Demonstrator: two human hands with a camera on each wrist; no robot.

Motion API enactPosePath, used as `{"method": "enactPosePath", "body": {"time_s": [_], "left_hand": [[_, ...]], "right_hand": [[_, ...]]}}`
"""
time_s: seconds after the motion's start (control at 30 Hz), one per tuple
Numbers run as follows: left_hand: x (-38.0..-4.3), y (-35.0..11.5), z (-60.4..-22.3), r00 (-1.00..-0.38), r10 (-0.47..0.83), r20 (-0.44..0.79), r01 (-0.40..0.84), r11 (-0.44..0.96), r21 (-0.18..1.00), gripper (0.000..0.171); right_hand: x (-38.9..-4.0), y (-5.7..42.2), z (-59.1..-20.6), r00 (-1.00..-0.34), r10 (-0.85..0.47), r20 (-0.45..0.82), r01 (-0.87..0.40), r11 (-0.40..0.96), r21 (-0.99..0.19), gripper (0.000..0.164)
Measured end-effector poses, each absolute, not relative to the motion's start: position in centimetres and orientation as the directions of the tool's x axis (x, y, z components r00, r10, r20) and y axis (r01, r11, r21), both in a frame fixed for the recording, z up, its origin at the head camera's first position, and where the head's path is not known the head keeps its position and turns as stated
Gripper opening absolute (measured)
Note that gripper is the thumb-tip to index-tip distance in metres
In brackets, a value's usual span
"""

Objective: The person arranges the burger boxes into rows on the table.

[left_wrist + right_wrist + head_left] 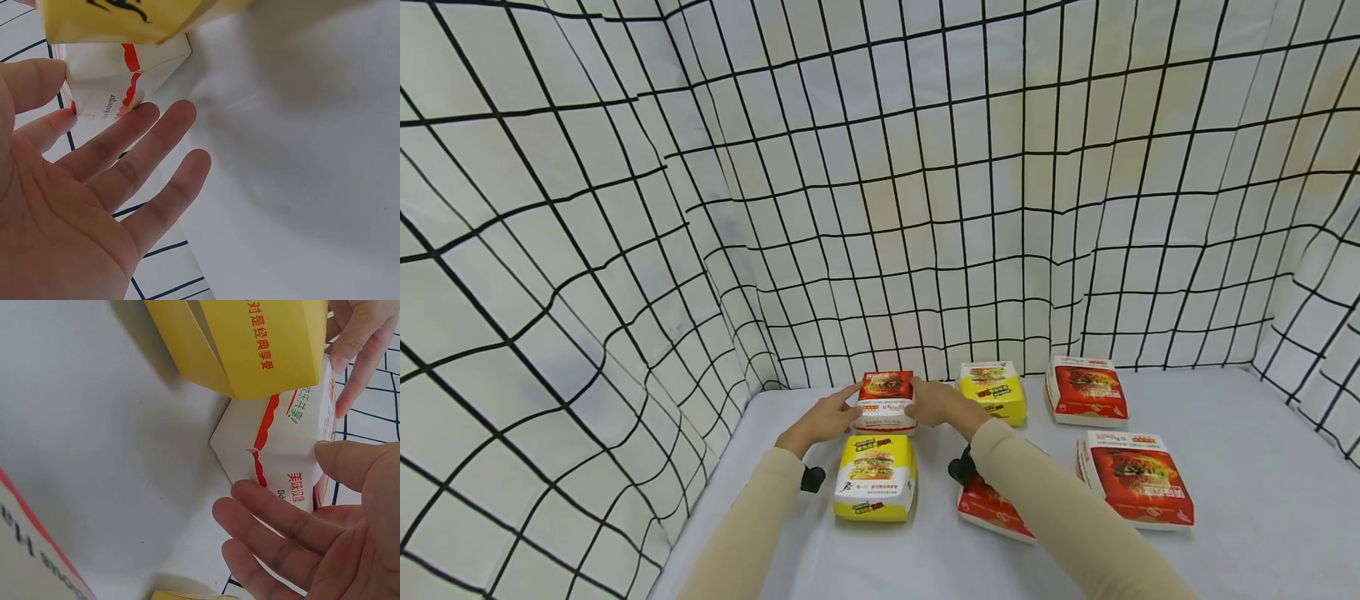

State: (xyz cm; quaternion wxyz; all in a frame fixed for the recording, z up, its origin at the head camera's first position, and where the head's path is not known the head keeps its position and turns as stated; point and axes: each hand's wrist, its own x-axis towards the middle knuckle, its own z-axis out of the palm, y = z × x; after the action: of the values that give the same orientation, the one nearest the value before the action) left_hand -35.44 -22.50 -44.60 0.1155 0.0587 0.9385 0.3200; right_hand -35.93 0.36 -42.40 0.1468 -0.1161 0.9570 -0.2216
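Note:
A red and white burger box [886, 403] sits at the far left of the table, with one of my hands at each side. My left hand [826, 418] touches its left side; the thumb and index finger meet the box while the other fingers [134, 169] are spread and fairly straight. From the right, my right hand [940, 403] touches the same box with its thumb, its other fingers [284, 528] extended along the side. Just in front stands a yellow burger box [874, 479], printed with a burger picture.
Another yellow box [992, 392] and a red box [1086, 390] stand along the back. Nearer are a red box [1138, 479] and one partly covered by my right forearm [996, 510]. A white backdrop with black netting [880, 183] encloses the white table [1247, 467].

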Motion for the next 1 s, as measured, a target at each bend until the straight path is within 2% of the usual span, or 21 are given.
{"method": "enactPosePath", "body": {"time_s": [0.27, 0.43, 0.67, 0.8, 1.0], "left_hand": [[-35.0, -22.5, -43.8, -0.978, 0.167, -0.123, 0.072, 0.829, 0.555, 0.061], [-34.3, -22.8, -42.4, -0.979, 0.200, -0.038, 0.150, 0.834, 0.532, 0.059], [-32.2, -22.0, -40.5, -0.975, 0.216, 0.044, 0.202, 0.798, 0.567, 0.052], [-30.2, -20.7, -39.5, -0.963, 0.239, 0.127, 0.268, 0.771, 0.578, 0.046], [-27.4, -18.0, -39.0, -0.913, 0.230, 0.338, 0.402, 0.657, 0.638, 0.032]], "right_hand": [[-36.1, 2.3, -41.5, -0.921, -0.319, -0.223, -0.189, 0.866, -0.462, 0.077], [-35.1, 4.2, -39.5, -0.911, -0.377, -0.168, -0.258, 0.838, -0.480, 0.068], [-32.9, 7.3, -37.6, -0.885, -0.457, -0.094, -0.345, 0.777, -0.527, 0.052], [-31.4, 9.3, -36.9, -0.875, -0.484, -0.014, -0.396, 0.732, -0.555, 0.042], [-29.3, 11.9, -37.2, -0.876, -0.477, 0.078, -0.418, 0.666, -0.617, 0.038]]}}
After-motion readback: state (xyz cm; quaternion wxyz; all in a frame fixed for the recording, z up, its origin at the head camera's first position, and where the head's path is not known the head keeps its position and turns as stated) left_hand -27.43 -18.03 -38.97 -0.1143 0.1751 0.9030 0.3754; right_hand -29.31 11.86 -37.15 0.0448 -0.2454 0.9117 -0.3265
